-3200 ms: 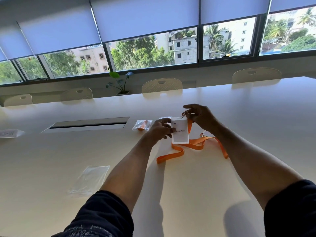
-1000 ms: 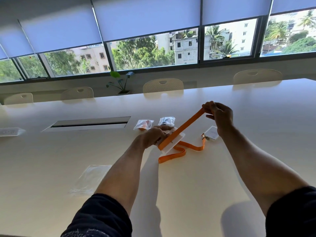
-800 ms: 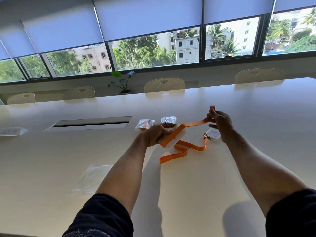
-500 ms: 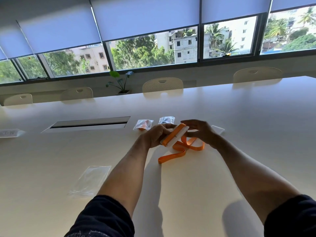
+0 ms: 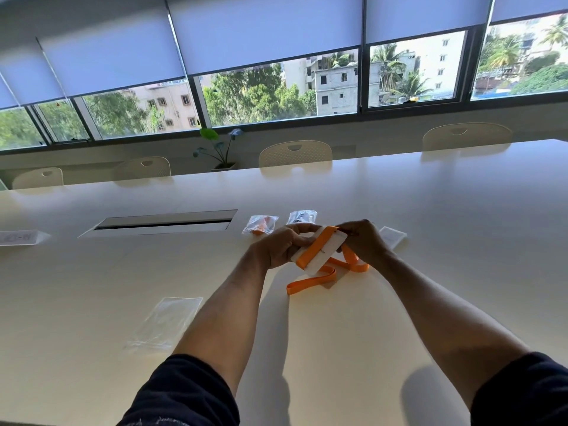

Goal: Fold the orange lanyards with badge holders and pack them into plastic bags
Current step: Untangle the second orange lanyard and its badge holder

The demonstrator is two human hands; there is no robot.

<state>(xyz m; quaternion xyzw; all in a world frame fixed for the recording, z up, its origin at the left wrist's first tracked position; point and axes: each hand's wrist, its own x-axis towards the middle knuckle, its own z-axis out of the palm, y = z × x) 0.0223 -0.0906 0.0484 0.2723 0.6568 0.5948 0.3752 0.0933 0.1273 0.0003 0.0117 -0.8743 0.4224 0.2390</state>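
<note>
Right hand (image 5: 361,242) has come back to pinch the orange lanyard (image 5: 316,250) over the white badge holder (image 5: 327,253) gripped by the left hand (image 5: 281,247).

The far end of the badge holder (image 5: 324,252) is covered by the fingers of the right hand (image 5: 361,242), and its near left corner by the left hand (image 5: 279,247). Part of the orange lanyard (image 5: 310,281) is hidden behind the holder and the right wrist. The contents of the two small bags (image 5: 261,224) at frame centre are too small to be identified. The label (image 5: 18,238) at the left edge is cut off, its print unreadable. A white card (image 5: 393,236) is partly concealed behind the right hand.
</note>
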